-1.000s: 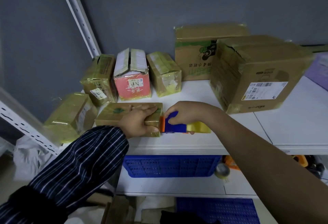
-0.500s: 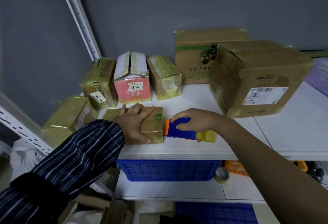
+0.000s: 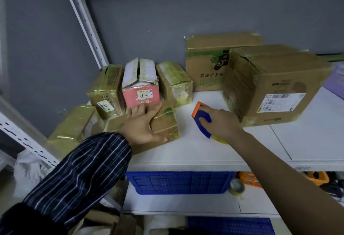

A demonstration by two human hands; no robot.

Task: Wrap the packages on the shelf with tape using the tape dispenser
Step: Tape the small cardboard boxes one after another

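While the left hand (image 3: 143, 125) presses flat, fingers spread, on a tape-wrapped brown cardboard package (image 3: 165, 128), the right hand (image 3: 221, 123) beside it grips a blue-and-orange tape dispenser (image 3: 202, 123) over the white shelf board (image 3: 195, 153), grey wall (image 3: 167, 20) beyond.

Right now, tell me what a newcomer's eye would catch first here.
The blue-and-orange tape dispenser, gripped by the right hand mid-shelf, stands out against the white shelf. Beside it, the left hand presses flat on a tape-wrapped package at the front left. Behind that, a red-fronted box stands in the back row.

White shelf (image 3: 204, 153) holds small taped packages (image 3: 175, 84) beside two larger boxes (image 3: 275, 84).
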